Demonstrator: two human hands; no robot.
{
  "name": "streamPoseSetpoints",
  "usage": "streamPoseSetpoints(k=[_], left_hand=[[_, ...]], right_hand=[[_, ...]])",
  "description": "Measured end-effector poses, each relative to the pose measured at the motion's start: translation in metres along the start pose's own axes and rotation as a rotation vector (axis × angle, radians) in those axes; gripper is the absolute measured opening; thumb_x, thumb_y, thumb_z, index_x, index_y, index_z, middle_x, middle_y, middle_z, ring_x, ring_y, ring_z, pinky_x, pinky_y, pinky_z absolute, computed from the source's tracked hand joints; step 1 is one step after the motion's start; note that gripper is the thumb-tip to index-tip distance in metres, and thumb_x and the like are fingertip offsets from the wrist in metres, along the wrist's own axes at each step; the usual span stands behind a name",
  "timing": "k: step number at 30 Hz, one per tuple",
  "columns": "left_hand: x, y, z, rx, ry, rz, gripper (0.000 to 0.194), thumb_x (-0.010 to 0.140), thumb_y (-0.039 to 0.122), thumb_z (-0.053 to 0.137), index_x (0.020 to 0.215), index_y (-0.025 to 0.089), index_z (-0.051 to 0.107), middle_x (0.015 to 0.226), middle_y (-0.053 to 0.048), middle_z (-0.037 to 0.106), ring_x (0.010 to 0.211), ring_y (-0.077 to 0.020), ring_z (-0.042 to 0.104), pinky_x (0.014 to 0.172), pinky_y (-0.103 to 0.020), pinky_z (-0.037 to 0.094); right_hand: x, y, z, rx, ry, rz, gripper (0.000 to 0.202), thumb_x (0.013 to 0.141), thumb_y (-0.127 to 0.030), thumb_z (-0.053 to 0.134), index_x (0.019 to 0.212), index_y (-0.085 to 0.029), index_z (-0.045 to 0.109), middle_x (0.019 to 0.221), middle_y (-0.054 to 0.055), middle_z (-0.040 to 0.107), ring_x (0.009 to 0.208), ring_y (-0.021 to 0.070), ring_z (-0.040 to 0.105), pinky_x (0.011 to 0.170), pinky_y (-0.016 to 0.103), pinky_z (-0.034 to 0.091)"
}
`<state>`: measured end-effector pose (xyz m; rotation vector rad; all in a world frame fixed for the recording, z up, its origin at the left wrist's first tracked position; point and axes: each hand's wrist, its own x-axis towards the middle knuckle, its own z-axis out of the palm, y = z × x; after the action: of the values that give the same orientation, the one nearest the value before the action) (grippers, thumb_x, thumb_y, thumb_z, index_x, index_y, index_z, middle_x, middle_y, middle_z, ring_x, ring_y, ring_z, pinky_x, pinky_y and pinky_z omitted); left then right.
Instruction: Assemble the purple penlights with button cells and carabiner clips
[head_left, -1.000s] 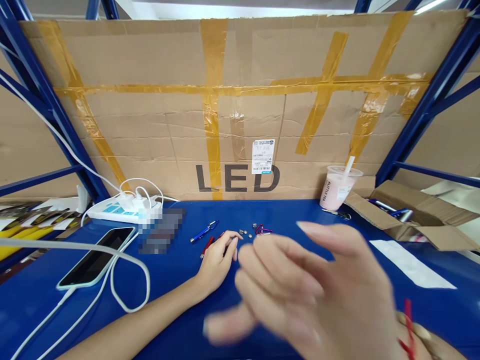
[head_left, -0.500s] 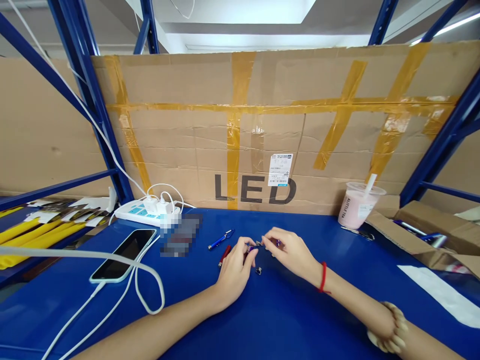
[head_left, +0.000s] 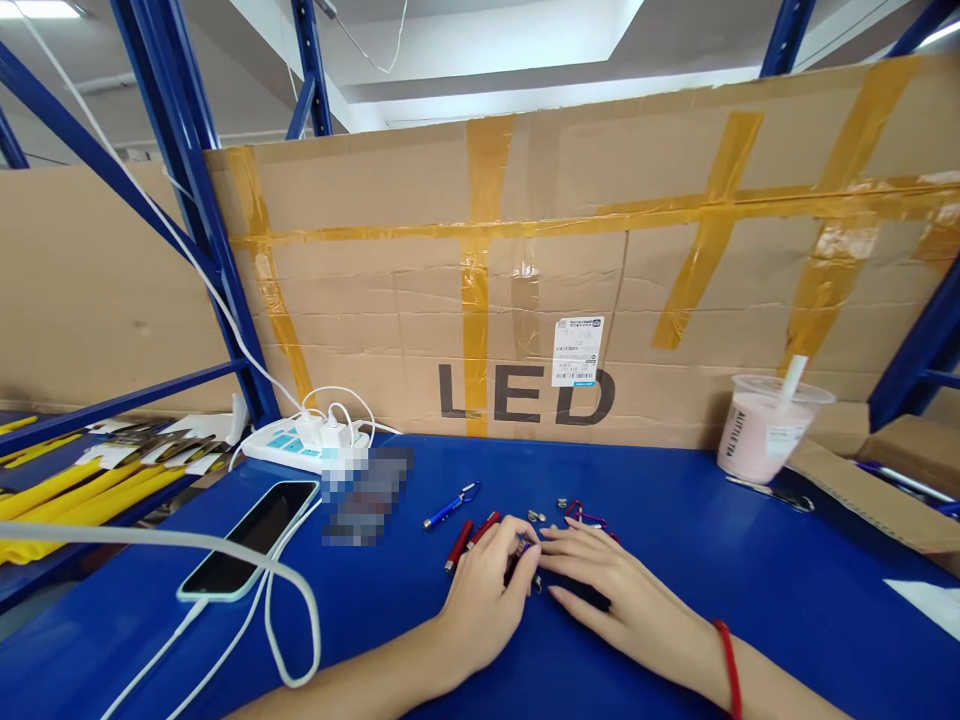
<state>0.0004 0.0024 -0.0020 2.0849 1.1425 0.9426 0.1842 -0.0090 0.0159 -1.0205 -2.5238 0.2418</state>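
Our left fingers [head_left: 514,530] are curled together, pinching a small purple piece [head_left: 523,549] they mostly hide, near the middle of our desk [head_left: 360,630]. Our right fingers [head_left: 581,568] reach in beside them, extended and slightly spread; we can't tell whether they touch anything. Small metal pieces [head_left: 536,516] and a red clip [head_left: 574,508] lie just beyond. To the left we have two red tubes [head_left: 459,546], then a blue one [head_left: 448,510]; farther out, a phone [head_left: 251,540] and, at right, a pink drink [head_left: 759,437].
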Motion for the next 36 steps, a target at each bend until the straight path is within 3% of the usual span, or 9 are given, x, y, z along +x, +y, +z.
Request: streamPoseSetpoints(k=[13,30,36], left_hand=[[0.003,0.002,-0.001,0.018,-0.012,0.001,0.018,0.091,0.031,0.036,0.089,0.020,0.050,0.065,0.000,0.055,0.063,-0.0144,0.053,0.060,-0.023,0.040],[0.003,0.000,0.000,0.053,-0.010,0.044,0.016,0.091,0.028,0.037,0.089,0.020,0.051,0.067,0.001,0.055,0.067,-0.0147,0.054,0.066,-0.024,0.041],[0.004,0.000,-0.001,0.057,-0.009,0.029,0.015,0.091,0.028,0.038,0.091,0.021,0.052,0.064,0.002,0.054,0.060,-0.0132,0.052,0.058,-0.022,0.039]], right_hand=[[0.002,0.003,0.004,0.063,0.023,-0.042,0.031,0.087,-0.013,0.047,0.111,-0.026,0.062,0.110,0.004,0.063,0.110,0.0192,0.052,0.102,0.039,0.032],[0.002,0.008,0.010,0.126,0.027,-0.084,0.024,0.090,-0.019,0.049,0.111,-0.023,0.060,0.107,0.004,0.063,0.101,0.0164,0.055,0.090,0.030,0.040],[0.001,0.010,0.010,0.119,0.027,-0.078,0.020,0.089,-0.025,0.051,0.105,-0.021,0.063,0.102,0.004,0.064,0.095,0.0168,0.057,0.087,0.030,0.041]])
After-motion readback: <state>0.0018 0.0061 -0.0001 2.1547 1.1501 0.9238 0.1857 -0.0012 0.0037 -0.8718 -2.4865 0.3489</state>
